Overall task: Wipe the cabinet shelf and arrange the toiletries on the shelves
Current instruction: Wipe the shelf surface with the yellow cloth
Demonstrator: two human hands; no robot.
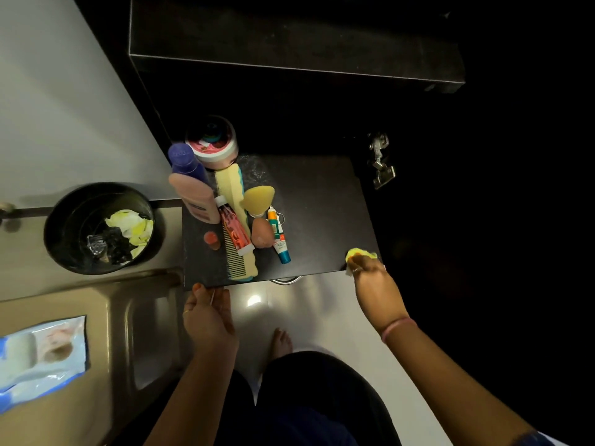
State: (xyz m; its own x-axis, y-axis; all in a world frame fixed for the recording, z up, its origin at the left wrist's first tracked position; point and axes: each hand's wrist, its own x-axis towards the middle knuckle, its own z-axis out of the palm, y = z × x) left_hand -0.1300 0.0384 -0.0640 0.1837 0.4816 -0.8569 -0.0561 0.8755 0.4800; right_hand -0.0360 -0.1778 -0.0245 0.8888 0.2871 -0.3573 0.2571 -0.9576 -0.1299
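A black waste bin (64,226) holding crumpled yellow scraps (133,228) stands beyond a blue wipes packet (38,362).

Shelf (315,201): dark, matt, faint smears at 12 o'clock. Hinge (381,162): shiny metal. Floor (309,304): glossy tile. Bin (64,220) at 9 o'clock: glossy black. Cloth (359,253): soft yellow. Comb (233,220): plastic.

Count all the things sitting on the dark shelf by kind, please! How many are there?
Bottles: 2, purple bottle, pink bottle
Jars: 1, jar
Combs: 1, comb
Tubes: 2, red tube, white tube
Sponges: 2, yellow sponge, peach sponge
Small red caps: 1, cap
Total: 9
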